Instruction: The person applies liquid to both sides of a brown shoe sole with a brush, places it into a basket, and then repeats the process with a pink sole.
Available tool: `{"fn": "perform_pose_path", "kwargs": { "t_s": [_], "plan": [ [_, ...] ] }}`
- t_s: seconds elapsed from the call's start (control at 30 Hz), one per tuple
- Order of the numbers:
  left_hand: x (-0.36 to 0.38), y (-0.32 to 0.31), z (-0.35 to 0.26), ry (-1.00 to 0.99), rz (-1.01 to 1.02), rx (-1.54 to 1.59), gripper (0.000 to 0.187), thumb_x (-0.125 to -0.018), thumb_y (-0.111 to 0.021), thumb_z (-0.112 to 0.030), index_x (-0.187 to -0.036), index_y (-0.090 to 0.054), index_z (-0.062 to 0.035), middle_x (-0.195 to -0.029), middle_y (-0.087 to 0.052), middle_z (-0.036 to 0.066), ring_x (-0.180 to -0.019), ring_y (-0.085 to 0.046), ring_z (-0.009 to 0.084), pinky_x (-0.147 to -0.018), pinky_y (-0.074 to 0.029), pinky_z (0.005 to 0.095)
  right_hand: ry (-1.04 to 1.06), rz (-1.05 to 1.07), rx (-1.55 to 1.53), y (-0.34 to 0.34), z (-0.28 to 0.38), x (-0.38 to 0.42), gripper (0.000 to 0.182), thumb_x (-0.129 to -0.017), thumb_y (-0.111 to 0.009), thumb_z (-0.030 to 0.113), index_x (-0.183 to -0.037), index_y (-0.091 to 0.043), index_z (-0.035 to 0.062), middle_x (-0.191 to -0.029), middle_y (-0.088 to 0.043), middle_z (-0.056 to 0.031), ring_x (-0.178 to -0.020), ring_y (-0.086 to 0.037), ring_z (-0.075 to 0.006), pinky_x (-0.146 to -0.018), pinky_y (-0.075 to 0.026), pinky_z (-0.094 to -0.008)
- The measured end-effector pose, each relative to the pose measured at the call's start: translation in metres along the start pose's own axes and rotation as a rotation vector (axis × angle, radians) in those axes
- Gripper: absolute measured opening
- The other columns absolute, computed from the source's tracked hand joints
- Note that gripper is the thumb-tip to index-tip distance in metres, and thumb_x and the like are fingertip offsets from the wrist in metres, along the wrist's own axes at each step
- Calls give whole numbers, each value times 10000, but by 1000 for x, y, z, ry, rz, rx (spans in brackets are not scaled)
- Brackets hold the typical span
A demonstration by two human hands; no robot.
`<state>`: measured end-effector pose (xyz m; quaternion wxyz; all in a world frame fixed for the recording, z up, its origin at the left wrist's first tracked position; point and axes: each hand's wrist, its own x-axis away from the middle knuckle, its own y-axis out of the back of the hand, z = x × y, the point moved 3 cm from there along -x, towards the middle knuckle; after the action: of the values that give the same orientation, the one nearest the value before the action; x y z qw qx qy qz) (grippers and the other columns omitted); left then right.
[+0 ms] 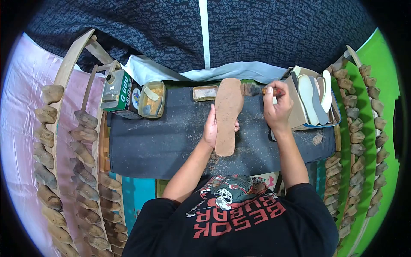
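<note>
Your left hand [210,128] grips the insole [227,115] over the table [145,145], while your right hand [278,103] is closed around a brush [253,89], its bristles at the insole's far right edge, contact unclear. Beyond, you have a tray [204,100] far centre, a tub [150,114] and can [121,93] far left, and a box [297,117] of insole pieces [306,97] far right.

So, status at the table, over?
Left grip: holding flat brown sole-shaped piece. Right grip: dark-bristled brush at piece's edge. Nothing visibly in the way.
</note>
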<state>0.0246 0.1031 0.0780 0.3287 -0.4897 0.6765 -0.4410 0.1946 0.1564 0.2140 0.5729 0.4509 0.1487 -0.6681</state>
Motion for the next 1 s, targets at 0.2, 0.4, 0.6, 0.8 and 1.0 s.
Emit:
{"fn": "perform_pose_path", "kwargs": {
  "t_s": [0.2,0.4,0.6,0.8,1.0],
  "plan": [
    [-2,-1,-5,-9,-75,28,710,-1038,-273,-650,-1318,-566,-67,-985,-687,132,-819,-669,225,-742,-556,366,-35,140,-76,4,31,35,135,-908,-642,5,-1033,-594,-16,-817,-661,-76,-676,-646,-144,-616,-531,-286],
    [-5,-29,-3,-65,-338,4,691,-1045,-265,-633,-1302,-587,-79,-1086,-699,86,-845,-681,222,-753,-565,355,-49,229,-171,-17,47,43,143,-902,-666,29,-1025,-600,-2,-807,-673,-102,-671,-689,-223,-612,-547,-336],
    [4,0,-4,34,-95,-50,723,-1044,-257,-638,-1276,-591,-41,-935,-699,139,-779,-689,232,-717,-573,347,-61,45,-14,4,26,12,108,-936,-632,24,-1029,-587,-5,-754,-644,-66,-661,-641,-114,-600,-514,-266],
    [8,-6,9,65,-120,-156,733,-1035,-258,-658,-1266,-590,-46,-943,-702,132,-795,-689,227,-720,-570,347,-51,87,-160,-22,47,9,122,-922,-658,34,-1027,-603,3,-788,-654,-71,-678,-646,-131,-638,-519,-275],
    [19,9,-4,44,-81,-101,754,-1032,-253,-668,-1241,-603,-33,-909,-702,146,-778,-688,232,-731,-572,349,-91,-31,-49,-6,15,2,58,-948,-612,35,-993,-603,0,-772,-646,-55,-672,-616,-101,-631,-510,-266]
  ]
}}
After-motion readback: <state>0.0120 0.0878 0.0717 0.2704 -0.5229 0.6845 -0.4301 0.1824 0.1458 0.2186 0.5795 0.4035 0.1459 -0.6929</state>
